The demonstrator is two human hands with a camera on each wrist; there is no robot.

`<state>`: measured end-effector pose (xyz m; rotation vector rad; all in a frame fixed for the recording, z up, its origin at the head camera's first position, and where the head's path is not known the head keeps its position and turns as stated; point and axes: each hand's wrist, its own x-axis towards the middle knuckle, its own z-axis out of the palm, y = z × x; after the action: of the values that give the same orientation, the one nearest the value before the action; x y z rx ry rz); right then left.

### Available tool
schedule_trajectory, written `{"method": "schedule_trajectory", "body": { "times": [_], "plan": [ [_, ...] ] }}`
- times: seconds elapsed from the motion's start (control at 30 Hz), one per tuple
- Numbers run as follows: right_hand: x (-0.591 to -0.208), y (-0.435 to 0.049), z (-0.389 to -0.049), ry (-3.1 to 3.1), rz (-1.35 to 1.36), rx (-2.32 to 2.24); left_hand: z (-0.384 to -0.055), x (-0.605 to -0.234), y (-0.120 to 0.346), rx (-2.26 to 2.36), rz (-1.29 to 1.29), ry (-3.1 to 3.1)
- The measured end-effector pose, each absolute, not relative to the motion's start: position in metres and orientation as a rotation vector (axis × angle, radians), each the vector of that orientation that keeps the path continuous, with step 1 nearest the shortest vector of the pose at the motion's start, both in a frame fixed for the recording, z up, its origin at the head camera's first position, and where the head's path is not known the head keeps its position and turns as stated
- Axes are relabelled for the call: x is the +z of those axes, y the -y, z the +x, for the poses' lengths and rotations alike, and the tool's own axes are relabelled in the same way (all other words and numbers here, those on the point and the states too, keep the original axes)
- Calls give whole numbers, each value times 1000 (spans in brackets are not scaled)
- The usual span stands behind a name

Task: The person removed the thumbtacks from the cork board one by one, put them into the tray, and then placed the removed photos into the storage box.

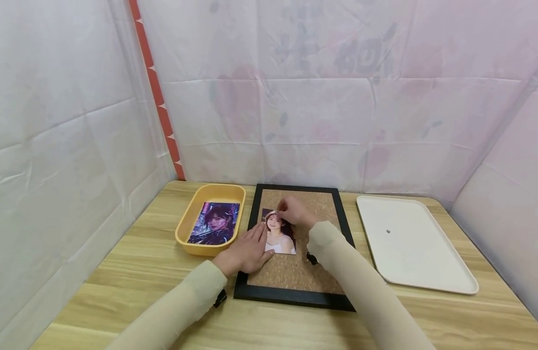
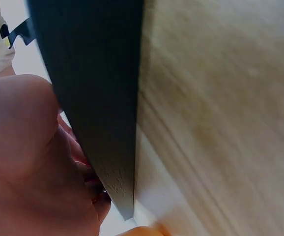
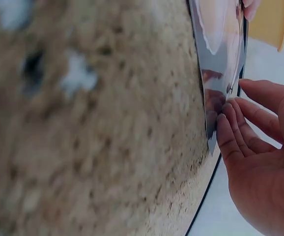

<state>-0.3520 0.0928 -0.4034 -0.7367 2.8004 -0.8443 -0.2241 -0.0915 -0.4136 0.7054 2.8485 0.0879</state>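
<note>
A portrait photo [image 1: 281, 243] lies on the left part of a black-framed cork board [image 1: 277, 274]. My left hand [image 1: 250, 250] rests with its fingers extended over the photo's lower left side. In the left wrist view, the palm [image 2: 29, 157] is beside the board's dark frame [image 2: 98, 98]. My right hand [image 1: 295, 212] is at the photo's upper right corner. The right wrist view shows its fingers [image 3: 229, 137] pressing their tips on the glossy photo [image 3: 219, 29] near its end, with the thumb held apart. Whether anything small is under those fingertips is hidden.
Left of the board stands a yellow tray [image 1: 181, 238] holding a dark, colourful portrait print [image 1: 216, 221]. On the right lies a cream tray [image 1: 417, 257] with a tiny dark object [image 1: 388, 232] on it. Fabric walls [image 1: 312, 121] enclose the wooden table [image 1: 133, 272].
</note>
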Motion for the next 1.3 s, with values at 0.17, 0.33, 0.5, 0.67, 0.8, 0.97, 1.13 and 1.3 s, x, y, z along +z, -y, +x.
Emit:
{"method": "schedule_trajectory", "body": {
  "times": [0.17, 0.33, 0.5, 0.67, 0.8, 0.97, 1.13, 1.3],
  "plan": [
    [-408, -88, -353, -2836, -657, -836, -224, -416, 90, 100, 690, -2847],
    [-407, -83, -354, -2878, -660, -810, -226, -415, 89, 54, 692, -2844],
    [-405, -81, -355, -2896, -628, -797, -229, -413, 88, 29, 680, -2830],
    [-405, -79, -356, -2903, -565, -814, -232, -411, 86, 7, 655, -2817],
    [-407, -77, -357, -2918, -516, -797, -232, -408, 83, 1, 634, -2798],
    [-408, -75, -356, -2913, -476, -786, -228, -405, 82, -5, 626, -2792],
    [-409, -73, -356, -2906, -479, -794, -228, -406, 83, -24, 629, -2809],
    [-410, -74, -356, -2904, -475, -816, -228, -408, 82, -44, 637, -2810]
  ]
}}
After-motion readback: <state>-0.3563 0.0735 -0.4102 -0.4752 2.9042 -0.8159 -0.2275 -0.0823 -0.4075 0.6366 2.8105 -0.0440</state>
